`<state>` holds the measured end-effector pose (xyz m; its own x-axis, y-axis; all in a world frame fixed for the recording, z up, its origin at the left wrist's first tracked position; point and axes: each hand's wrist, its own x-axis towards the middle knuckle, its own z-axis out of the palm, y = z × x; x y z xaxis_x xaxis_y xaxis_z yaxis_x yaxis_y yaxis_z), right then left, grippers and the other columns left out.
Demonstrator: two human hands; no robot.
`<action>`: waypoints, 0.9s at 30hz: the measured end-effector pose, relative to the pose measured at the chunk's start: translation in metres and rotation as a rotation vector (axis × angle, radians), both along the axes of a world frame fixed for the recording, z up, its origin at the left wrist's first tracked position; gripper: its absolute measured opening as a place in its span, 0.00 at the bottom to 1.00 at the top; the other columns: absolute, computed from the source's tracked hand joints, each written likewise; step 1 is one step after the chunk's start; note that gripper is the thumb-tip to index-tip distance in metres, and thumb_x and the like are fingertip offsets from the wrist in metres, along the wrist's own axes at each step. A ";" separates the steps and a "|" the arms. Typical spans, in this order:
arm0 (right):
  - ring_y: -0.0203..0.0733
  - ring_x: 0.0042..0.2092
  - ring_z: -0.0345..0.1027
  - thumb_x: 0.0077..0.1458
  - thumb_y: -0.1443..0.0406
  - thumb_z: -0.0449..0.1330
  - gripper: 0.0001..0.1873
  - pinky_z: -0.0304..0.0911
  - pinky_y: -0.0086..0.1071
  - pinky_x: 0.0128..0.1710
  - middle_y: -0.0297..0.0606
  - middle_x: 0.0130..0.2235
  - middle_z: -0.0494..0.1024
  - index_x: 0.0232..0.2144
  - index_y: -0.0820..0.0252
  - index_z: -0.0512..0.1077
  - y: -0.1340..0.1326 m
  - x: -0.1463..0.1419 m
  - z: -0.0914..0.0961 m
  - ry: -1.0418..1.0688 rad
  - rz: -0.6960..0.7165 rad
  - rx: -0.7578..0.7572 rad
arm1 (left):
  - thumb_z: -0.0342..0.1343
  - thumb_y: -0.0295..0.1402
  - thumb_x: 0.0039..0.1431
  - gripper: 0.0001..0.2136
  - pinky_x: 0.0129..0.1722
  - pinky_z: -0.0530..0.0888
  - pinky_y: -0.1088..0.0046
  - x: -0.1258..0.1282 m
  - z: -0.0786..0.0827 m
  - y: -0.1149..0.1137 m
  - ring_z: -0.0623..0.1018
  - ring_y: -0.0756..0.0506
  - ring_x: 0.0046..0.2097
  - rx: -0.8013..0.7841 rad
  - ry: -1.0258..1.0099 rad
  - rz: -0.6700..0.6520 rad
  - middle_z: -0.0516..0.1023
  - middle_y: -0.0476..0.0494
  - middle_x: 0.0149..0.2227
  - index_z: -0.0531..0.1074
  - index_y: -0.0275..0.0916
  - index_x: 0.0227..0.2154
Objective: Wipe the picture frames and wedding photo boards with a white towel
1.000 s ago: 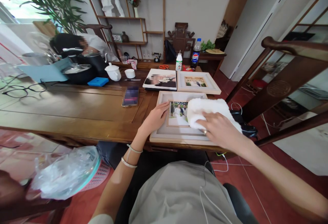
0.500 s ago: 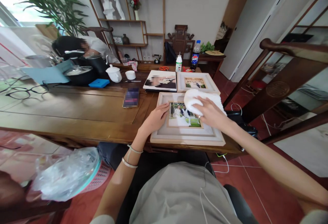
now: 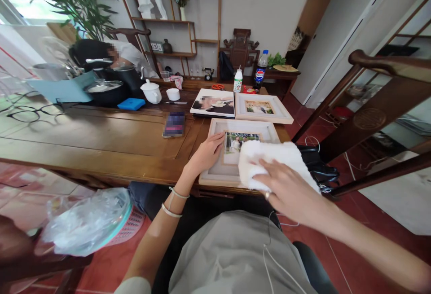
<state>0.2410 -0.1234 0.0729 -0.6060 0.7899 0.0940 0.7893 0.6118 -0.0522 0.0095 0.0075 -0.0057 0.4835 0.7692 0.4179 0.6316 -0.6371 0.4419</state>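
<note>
White cloth (image 3: 278, 152), gripped by the right hand (image 3: 289, 187), has shifted to the near-right corner of the picture frame (image 3: 257, 125). Left hand (image 3: 206, 154), fingers extended, rests on its left side. Apparent step: wiping; next stroke needs steady bracing.

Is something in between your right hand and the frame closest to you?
Yes, the white cloth: it lies under the right hand, covering the lower right part of the frame. Nothing visible stands between the left hand and the frame's left side.
</note>
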 end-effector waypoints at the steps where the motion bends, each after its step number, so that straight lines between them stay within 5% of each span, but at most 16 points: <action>1: 0.53 0.62 0.53 0.48 0.74 0.53 0.23 0.53 0.52 0.58 0.45 0.60 0.64 0.46 0.56 0.73 -0.013 -0.003 0.001 0.029 0.010 -0.015 | 0.41 0.29 0.64 0.20 0.62 0.61 0.62 0.000 0.000 0.000 0.62 0.44 0.62 0.004 0.000 0.000 0.63 0.40 0.61 0.64 0.34 0.57; 5: 0.55 0.65 0.46 0.47 0.72 0.55 0.23 0.46 0.53 0.61 0.43 0.63 0.58 0.47 0.54 0.72 -0.028 -0.020 -0.006 0.063 0.087 -0.031 | 0.40 0.27 0.64 0.20 0.62 0.61 0.61 0.001 -0.001 0.000 0.62 0.44 0.62 0.020 -0.003 -0.010 0.63 0.40 0.61 0.64 0.34 0.56; 15: 0.54 0.64 0.48 0.54 0.66 0.56 0.15 0.46 0.50 0.61 0.53 0.62 0.60 0.43 0.62 0.74 0.015 -0.078 -0.036 0.024 0.032 0.123 | 0.40 0.25 0.62 0.20 0.62 0.62 0.63 0.000 0.002 0.001 0.65 0.45 0.61 -0.006 -0.043 -0.025 0.66 0.37 0.59 0.66 0.32 0.54; 27: 0.50 0.61 0.56 0.42 0.76 0.51 0.19 0.51 0.51 0.60 0.50 0.58 0.66 0.35 0.62 0.76 -0.009 0.018 -0.014 0.025 -0.120 0.103 | 0.40 0.28 0.63 0.20 0.62 0.61 0.62 0.001 0.007 -0.005 0.63 0.44 0.62 -0.016 -0.002 0.010 0.65 0.41 0.60 0.66 0.34 0.55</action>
<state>0.2593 -0.1322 0.0594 -0.5044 0.8417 0.1923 0.8562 0.5164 -0.0144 0.0108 0.0025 0.0012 0.4748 0.7804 0.4069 0.6367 -0.6238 0.4533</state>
